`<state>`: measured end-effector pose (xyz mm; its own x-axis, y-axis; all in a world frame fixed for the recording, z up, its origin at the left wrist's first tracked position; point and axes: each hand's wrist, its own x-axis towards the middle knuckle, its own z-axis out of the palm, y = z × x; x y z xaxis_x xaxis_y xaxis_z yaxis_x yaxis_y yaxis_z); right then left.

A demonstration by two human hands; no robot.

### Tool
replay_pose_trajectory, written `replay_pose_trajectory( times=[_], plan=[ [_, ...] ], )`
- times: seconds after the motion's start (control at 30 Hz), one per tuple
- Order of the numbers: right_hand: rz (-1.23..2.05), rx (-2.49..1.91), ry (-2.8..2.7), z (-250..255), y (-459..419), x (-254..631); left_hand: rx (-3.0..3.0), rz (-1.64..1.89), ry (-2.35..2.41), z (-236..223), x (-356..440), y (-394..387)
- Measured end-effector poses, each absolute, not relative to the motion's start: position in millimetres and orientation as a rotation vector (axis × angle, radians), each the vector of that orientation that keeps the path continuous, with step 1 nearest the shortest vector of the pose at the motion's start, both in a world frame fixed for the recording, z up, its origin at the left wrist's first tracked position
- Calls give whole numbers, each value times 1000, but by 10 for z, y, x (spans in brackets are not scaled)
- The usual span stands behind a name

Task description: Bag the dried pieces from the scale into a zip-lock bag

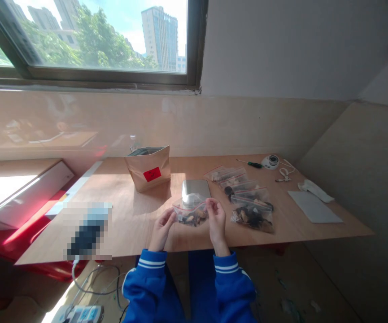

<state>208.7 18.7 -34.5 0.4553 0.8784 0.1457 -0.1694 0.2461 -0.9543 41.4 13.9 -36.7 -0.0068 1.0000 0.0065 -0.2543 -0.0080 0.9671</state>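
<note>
Between my two hands hangs a clear zip bag (192, 217) with a red seal line, holding dark and tan dried pieces. My left hand (163, 226) pinches its top left corner. The top right corner is pinched by my right hand (216, 220). Just behind the bag sits a small silver scale (195, 187), partly covered by it. Several filled zip bags (252, 217) lie overlapping in a row to the right of my right hand. A brown kraft pouch (151, 168) with a red label stands upright with its top open, back left of the scale.
At the back right lie a green-handled screwdriver (255, 165), a white dome camera (270, 162) and its cable (284, 175). White paper (313, 207) rests near the table's right end. A blurred-out object (88, 231) is at the left front, with a cable below it.
</note>
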Motion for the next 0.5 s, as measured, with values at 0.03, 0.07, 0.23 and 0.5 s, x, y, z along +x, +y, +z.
replay_pose_trajectory(
  times=[0.03, 0.07, 0.23, 0.5],
  plan=[
    [885, -1059, -820, -354, 174, 2080, 1023, 1366, 1051, -382, 471, 132],
    [958, -1028, -848, -360, 158, 2068, 1012, 1416, 1077, -396, 530, 126],
    [1192, -962, -992, -428, 98, 1994, 793, 1669, 1144, -517, 753, 118],
    [765, -1113, -567, -547, 168, 2083, 679, 1733, 1224, -692, 657, 154]
  ],
)
